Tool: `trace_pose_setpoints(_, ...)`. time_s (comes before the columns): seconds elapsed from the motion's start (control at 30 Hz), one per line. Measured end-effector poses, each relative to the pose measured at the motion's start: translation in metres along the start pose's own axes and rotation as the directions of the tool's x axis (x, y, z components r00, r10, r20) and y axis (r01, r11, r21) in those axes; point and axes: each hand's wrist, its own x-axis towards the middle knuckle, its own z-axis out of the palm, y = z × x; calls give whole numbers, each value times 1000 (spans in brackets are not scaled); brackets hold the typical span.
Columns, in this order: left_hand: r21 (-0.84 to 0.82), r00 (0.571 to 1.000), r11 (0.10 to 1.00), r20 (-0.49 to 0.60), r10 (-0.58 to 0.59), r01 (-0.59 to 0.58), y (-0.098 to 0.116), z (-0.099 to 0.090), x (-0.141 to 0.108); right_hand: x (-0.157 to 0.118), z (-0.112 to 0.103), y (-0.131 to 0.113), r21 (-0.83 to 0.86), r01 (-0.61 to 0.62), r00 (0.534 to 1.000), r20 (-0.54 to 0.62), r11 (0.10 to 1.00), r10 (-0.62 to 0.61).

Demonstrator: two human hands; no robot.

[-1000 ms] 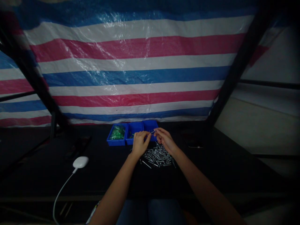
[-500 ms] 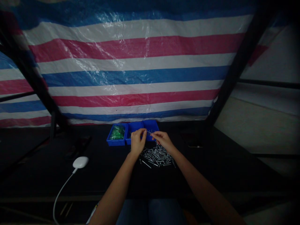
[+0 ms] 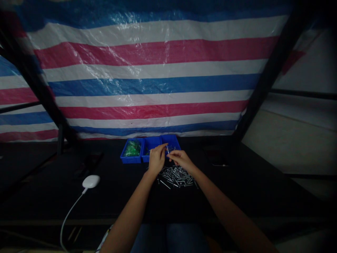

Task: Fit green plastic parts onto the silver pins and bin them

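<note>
In the head view, my right hand pinches the lower end of a thin, shiny metal rod, which stands nearly upright. My left hand is closed at the rod's upper end, its fingertips against it; the thumb is partly hidden. Both hands are above the front of the blue bins. A loose pile of similar metal rods lies on the black table just below my hands. The rods are too small to tell whether they have heads or threads.
A blue bin holds a green plastic bag. Beside it are a middle blue bin and a right blue bin with some metal pieces. A white corded device lies left on the black table. A striped sheet hangs behind.
The metal rod has turned from slanting between my fingertips to nearly upright. My right hand has shifted slightly down and left; my left hand slightly right.
</note>
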Motion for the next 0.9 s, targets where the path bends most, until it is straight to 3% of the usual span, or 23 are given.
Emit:
trace_pose_setpoints(0.43,-194,999,980,-19,-38,34,2,-1,3,2,-2,4,-13,10,1000,11,1000,-10)
trace_pose_setpoints(0.9,-198,999,980,-12,29,-31,13,-2,1,4,-6,5,19,-6,999,-48,1000,7)
